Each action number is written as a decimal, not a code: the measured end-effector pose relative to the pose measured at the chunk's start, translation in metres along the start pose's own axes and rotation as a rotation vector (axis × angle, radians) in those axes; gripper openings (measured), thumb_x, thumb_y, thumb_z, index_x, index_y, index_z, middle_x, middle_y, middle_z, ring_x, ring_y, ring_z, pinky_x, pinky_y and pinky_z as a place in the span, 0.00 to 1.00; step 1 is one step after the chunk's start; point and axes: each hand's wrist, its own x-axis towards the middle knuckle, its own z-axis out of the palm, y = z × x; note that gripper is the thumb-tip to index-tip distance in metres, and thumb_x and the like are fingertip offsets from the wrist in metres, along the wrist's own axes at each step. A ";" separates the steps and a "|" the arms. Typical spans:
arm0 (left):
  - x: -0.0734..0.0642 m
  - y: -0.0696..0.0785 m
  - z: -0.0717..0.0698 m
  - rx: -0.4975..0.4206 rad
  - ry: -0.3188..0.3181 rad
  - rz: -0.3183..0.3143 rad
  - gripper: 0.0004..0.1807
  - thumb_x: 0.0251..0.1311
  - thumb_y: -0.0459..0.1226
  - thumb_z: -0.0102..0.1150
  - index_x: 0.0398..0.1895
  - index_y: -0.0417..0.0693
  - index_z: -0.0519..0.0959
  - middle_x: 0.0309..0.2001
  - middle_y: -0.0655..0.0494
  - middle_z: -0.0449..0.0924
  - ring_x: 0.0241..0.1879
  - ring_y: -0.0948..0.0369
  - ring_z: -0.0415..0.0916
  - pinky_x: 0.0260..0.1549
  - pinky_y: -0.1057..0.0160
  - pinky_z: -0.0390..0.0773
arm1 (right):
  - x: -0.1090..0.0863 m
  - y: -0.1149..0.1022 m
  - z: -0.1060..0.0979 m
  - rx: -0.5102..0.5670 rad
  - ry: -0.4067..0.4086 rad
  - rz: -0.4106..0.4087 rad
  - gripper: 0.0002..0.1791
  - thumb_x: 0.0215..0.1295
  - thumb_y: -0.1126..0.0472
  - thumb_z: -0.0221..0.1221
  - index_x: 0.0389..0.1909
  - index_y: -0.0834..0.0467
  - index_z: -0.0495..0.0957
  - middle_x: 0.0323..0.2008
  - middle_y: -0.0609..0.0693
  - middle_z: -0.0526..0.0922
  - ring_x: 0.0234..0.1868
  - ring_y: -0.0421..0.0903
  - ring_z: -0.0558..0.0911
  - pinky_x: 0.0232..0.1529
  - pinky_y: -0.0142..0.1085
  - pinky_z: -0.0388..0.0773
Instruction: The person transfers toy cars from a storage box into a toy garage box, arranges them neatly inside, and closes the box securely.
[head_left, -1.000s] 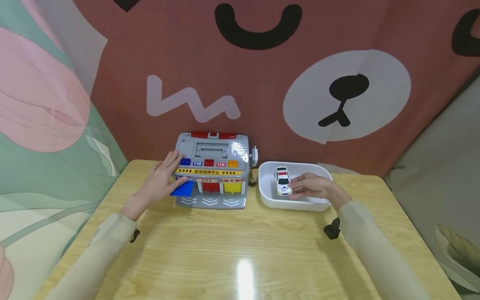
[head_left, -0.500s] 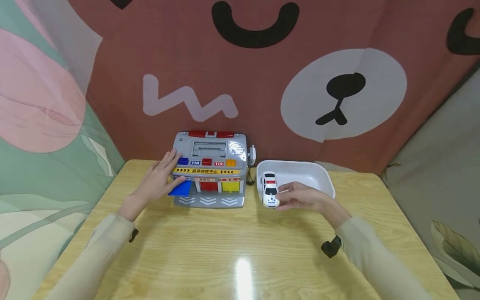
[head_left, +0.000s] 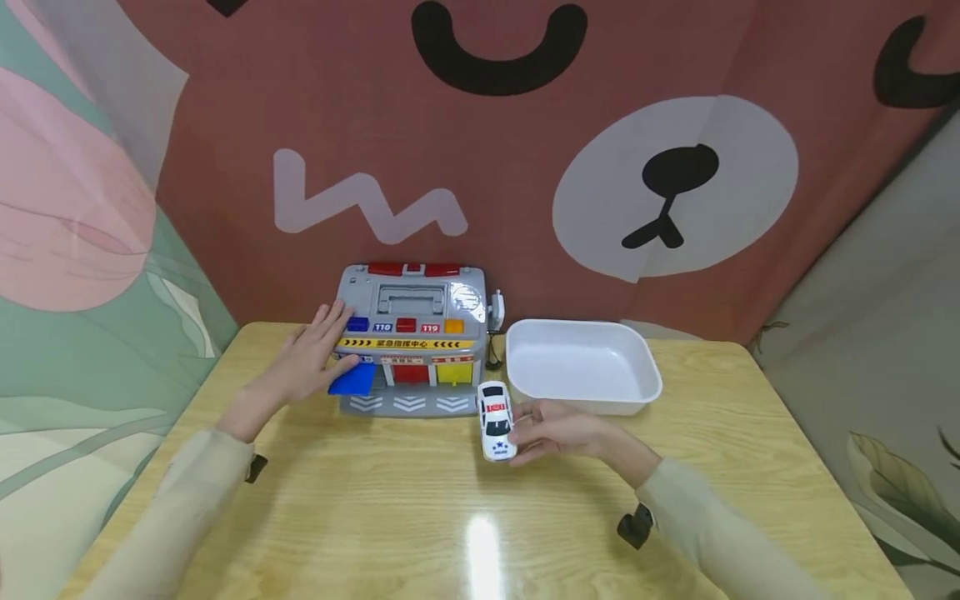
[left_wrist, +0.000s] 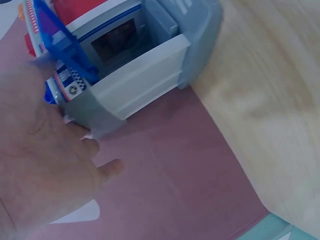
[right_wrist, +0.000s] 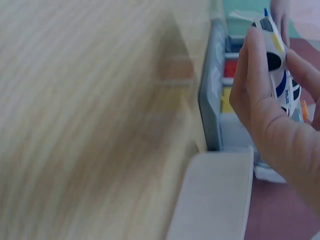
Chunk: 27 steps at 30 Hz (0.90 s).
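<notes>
A white toy police car [head_left: 495, 421] with a red roof marking is pinched between the thumb and fingers of my right hand [head_left: 558, 429]. It is held at the front right corner of a grey toy garage [head_left: 405, 343]. My left hand [head_left: 300, 362] lies against the garage's left side, fingers straight, thumb at a raised blue door [head_left: 352, 380]. Behind that door, the left wrist view shows an open bay [left_wrist: 117, 42]. The red door [head_left: 411, 372] and yellow door [head_left: 454, 372] beside it are down. In the right wrist view, fingers cover part of the car [right_wrist: 277, 60].
A white plastic tub [head_left: 581, 367] stands right of the garage. A small white piece [head_left: 497, 310] sticks out from the garage's right side, with a dark cord [head_left: 492, 354] below. The wooden table [head_left: 360, 508] backs onto a printed bear curtain [head_left: 510, 183].
My right hand has carried the police car out of the tub, leftward and nearer to me, to the garage's front right corner. My left hand has stayed at the blue door.
</notes>
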 end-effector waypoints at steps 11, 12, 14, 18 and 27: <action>0.000 -0.005 -0.009 -0.065 -0.010 0.012 0.46 0.66 0.52 0.55 0.77 0.44 0.44 0.77 0.44 0.34 0.74 0.46 0.26 0.63 0.31 0.40 | 0.037 0.015 0.026 0.025 0.094 -0.017 0.25 0.64 0.75 0.52 0.60 0.78 0.58 0.47 0.66 0.80 0.47 0.55 0.82 0.53 0.47 0.76; 0.001 -0.007 -0.009 -0.064 0.001 0.022 0.46 0.66 0.52 0.55 0.77 0.44 0.44 0.77 0.44 0.34 0.74 0.46 0.27 0.63 0.31 0.41 | 0.041 0.015 0.029 0.035 0.098 -0.020 0.25 0.64 0.76 0.52 0.60 0.78 0.58 0.47 0.65 0.80 0.46 0.54 0.82 0.54 0.47 0.76; 0.001 -0.010 -0.008 -0.053 0.016 0.035 0.45 0.66 0.53 0.54 0.77 0.45 0.45 0.77 0.46 0.36 0.74 0.46 0.28 0.64 0.31 0.41 | 0.052 0.015 0.036 0.063 0.111 -0.019 0.24 0.63 0.77 0.52 0.59 0.78 0.60 0.46 0.65 0.80 0.45 0.53 0.82 0.54 0.48 0.75; 0.002 -0.016 -0.003 -0.027 0.023 0.045 0.44 0.66 0.56 0.51 0.77 0.47 0.46 0.77 0.48 0.38 0.75 0.48 0.29 0.64 0.33 0.41 | 0.074 0.017 0.050 0.096 0.129 -0.011 0.24 0.62 0.78 0.52 0.60 0.78 0.61 0.48 0.66 0.79 0.43 0.50 0.82 0.54 0.47 0.76; 0.002 -0.016 0.003 0.007 0.028 0.035 0.43 0.68 0.56 0.47 0.77 0.47 0.44 0.77 0.48 0.36 0.75 0.49 0.29 0.65 0.34 0.39 | 0.106 0.022 0.071 0.159 0.192 0.012 0.23 0.62 0.78 0.53 0.59 0.76 0.65 0.49 0.66 0.77 0.43 0.51 0.82 0.51 0.42 0.78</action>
